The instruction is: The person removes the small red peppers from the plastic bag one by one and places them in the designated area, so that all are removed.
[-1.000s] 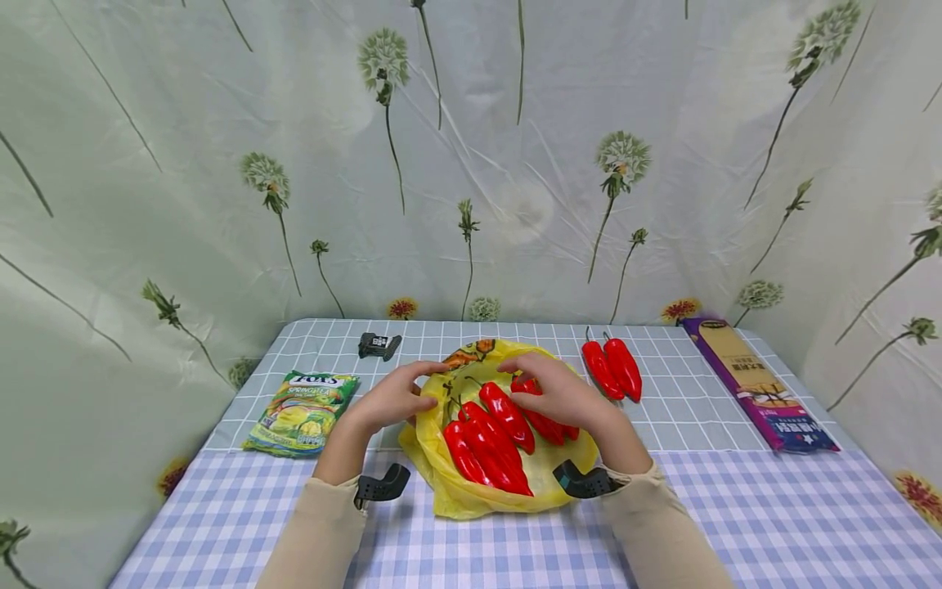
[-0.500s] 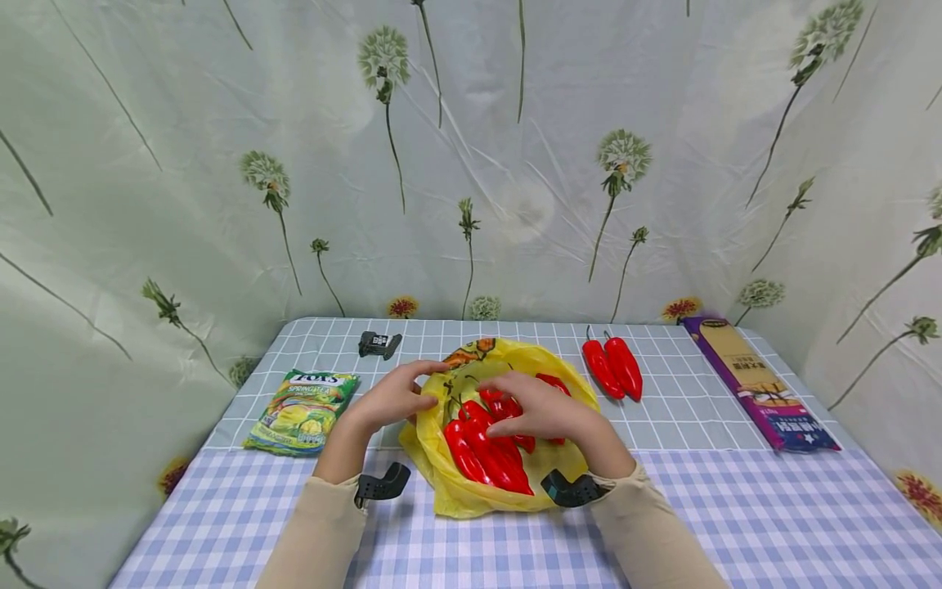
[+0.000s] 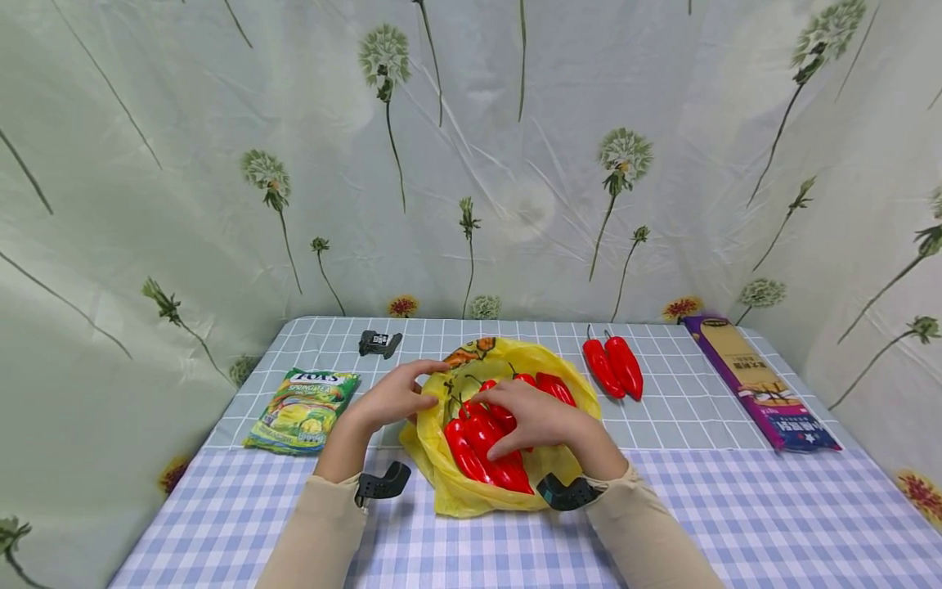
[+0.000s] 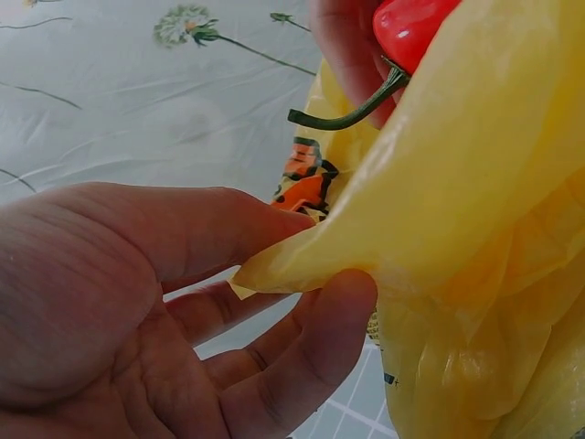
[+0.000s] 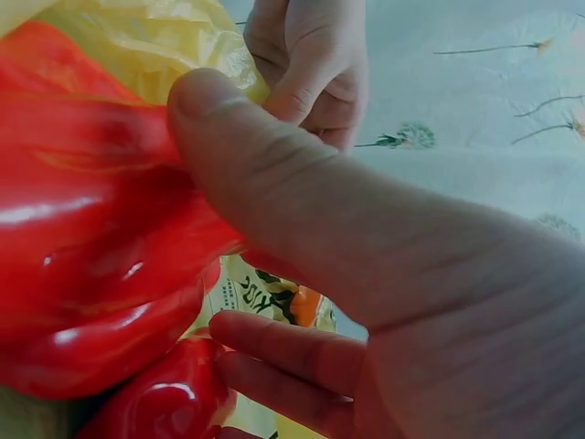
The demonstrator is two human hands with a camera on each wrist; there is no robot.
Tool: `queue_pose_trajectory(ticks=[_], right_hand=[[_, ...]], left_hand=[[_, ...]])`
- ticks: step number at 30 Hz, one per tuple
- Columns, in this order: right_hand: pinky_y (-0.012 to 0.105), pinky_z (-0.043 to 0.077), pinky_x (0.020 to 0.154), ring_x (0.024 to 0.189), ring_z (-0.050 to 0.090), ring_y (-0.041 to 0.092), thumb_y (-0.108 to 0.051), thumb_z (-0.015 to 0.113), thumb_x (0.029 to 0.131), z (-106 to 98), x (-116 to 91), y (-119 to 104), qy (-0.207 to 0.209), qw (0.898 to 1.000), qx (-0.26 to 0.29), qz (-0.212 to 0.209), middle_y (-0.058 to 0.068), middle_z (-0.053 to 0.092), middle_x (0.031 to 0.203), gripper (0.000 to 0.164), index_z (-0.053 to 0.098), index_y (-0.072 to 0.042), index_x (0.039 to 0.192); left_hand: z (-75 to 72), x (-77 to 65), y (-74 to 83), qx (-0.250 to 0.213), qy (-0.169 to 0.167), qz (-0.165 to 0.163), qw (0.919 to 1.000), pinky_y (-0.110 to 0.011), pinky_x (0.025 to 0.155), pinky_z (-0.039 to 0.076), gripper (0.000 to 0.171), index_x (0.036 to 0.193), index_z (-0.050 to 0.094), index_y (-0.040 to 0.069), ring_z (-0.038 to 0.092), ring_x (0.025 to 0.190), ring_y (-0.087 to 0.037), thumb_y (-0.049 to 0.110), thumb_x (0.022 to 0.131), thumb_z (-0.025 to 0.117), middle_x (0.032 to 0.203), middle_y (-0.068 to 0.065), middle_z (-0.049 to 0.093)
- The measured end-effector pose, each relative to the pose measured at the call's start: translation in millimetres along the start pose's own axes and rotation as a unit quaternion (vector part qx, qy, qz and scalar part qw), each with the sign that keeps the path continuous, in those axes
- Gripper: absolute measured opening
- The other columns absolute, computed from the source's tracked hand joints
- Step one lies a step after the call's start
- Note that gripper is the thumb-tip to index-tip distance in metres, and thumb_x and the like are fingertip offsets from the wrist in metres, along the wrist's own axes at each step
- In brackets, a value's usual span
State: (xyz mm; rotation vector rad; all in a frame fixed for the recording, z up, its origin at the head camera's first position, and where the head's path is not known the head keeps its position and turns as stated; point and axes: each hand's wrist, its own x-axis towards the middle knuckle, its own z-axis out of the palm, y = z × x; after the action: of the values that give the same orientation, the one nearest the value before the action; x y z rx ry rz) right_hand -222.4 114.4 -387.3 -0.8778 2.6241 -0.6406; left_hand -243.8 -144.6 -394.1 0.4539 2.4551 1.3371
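Observation:
A yellow plastic bag [image 3: 474, 501] lies with its mouth spread wide and several red peppers [image 3: 462, 454] inside. Its left rim is pinched between the thumb and fingers of my left hand [image 3: 393, 399]; the left wrist view shows a fold of the bag [image 4: 283, 265] there. Inside the mouth, my right hand [image 3: 536, 417] has its thumb and fingers around a red pepper [image 5: 101, 201]. The thumb lies on its near side, and the fingers are partly hidden. The green stem [image 4: 356, 105] of a pepper pokes past the bag in the left wrist view.
Two more red peppers [image 3: 613, 368] lie behind the bag to the right. A green candy packet [image 3: 303, 411] is at the left, with a small black object [image 3: 379, 344] behind it. A long purple package [image 3: 761, 384] lies far right. A patterned curtain hangs behind the table.
My right hand has moved left and slightly down, from the peppers on the right to one in the middle of the bag. My left hand stays at the bag's rim.

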Motion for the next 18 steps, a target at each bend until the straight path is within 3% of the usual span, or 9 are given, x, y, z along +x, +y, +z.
queue_pose_trajectory(ticks=[13,18], right_hand=[[0.047,0.052,0.099,0.133,0.043,0.024,-0.049,0.084,0.073,9.7,5.1,-1.1,0.003,0.999,-0.055,-0.001,0.001,0.054,0.142,0.070,0.059,-0.030,0.135],[0.048,0.051,0.100,0.132,0.044,0.024,-0.044,0.084,0.075,8.1,4.4,-1.7,-0.003,0.999,-0.042,0.003,0.001,0.054,0.141,0.064,0.062,-0.027,0.133]], left_hand=[[-0.2,0.8,0.0,0.008,0.002,-0.004,1.0000,-0.033,0.063,0.060,0.054,0.144,0.053,0.014,0.065,0.079,-0.018,0.005,0.092,0.063,0.145,-0.016,0.052],[-1.0,0.8,-1.4,0.001,-0.005,0.007,1.0000,-0.033,0.062,0.060,0.055,0.145,0.051,0.010,0.067,0.079,-0.018,0.003,0.092,0.062,0.144,-0.019,0.051]])
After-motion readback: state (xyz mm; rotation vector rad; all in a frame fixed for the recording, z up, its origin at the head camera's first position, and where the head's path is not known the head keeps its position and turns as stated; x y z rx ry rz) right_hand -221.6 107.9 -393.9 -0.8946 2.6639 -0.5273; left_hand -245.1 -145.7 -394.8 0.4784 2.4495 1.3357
